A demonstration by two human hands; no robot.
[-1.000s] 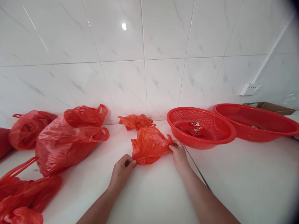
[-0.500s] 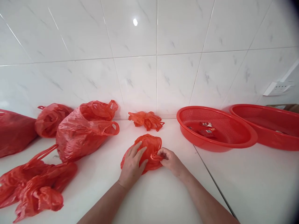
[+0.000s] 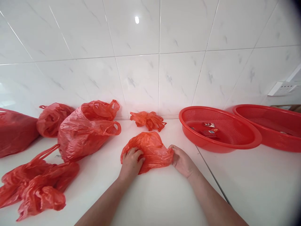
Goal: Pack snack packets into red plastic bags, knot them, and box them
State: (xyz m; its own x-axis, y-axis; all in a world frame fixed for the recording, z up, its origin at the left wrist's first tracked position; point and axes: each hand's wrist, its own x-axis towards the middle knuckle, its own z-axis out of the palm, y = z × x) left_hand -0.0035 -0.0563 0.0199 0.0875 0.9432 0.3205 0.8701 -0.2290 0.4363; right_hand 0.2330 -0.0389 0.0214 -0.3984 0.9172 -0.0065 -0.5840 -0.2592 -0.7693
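Likely a kitchen or a small packing room, though the narrow view cannot settle which: marble-patterned white wall tiles back a white worktop, with a wall socket, a red plastic colander and red carrier bags.

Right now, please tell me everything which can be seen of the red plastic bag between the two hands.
The bag is orange-red, thin, glossy and wrinkled, apparently plastic film. It lies loosely bunched on the white surface, nearer the viewer than another crumpled red bundle. The left hand touches its left part; the right hand holds its right end. I cannot tell whether anything is inside.
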